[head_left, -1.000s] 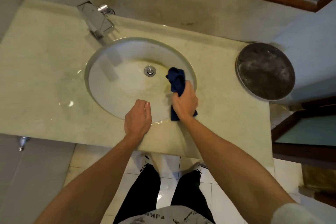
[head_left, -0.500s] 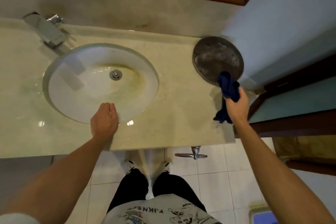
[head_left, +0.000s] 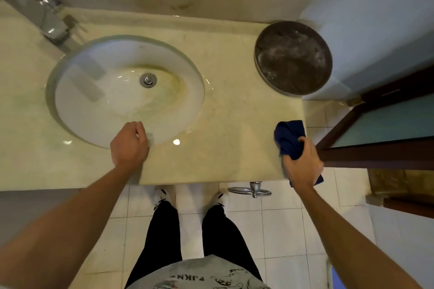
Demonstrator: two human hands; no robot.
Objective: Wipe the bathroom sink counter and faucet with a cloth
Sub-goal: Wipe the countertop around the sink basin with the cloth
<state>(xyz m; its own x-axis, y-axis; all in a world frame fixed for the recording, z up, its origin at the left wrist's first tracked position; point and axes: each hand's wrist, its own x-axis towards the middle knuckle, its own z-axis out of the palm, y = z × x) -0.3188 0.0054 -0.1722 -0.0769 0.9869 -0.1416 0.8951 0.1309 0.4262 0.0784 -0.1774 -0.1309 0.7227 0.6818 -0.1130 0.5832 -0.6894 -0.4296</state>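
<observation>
A cream marble counter holds an oval white sink with a metal drain and yellowish stains. The chrome faucet stands at the back left. My right hand grips a bunched dark blue cloth at the counter's front right corner. My left hand rests on the sink's front rim, its fingers curled over the edge and holding nothing.
A round dark metal tray sits at the counter's back right against a pale wall. A wooden door frame stands close on the right. A metal towel ring hangs under the counter's front edge. White floor tiles lie below.
My right hand has carried the cloth from the sink to the tray's edge, then back toward me to the counter's front right corner. My left hand has stayed on the sink rim.
</observation>
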